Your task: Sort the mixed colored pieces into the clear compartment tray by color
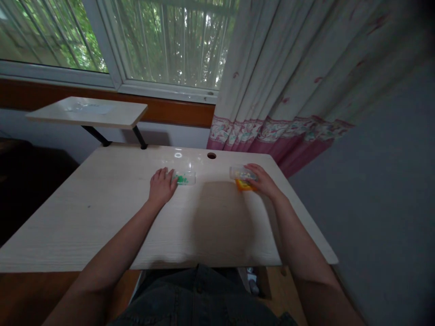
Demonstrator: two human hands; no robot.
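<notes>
My left hand [161, 186] is closed around the left end of a small clear plastic box [190, 177] on the desk. Small green pieces [181, 179] show inside it. My right hand [263, 181] grips the right end of a second clear box [234, 172], which holds small pale and yellowish bits too blurred to name. An orange-yellow packet [243, 185] lies just in front of that box, partly beneath the fingers. Both palms face down, and the fingers hide part of each box.
The pale wooden desk [112, 217] has a round cable hole [211, 155] near its back edge. A raised shelf [102, 113] on black supports stands at back left, with clear plastic on top. A curtain [272, 90] hangs behind on the right, next to a wall [377, 181].
</notes>
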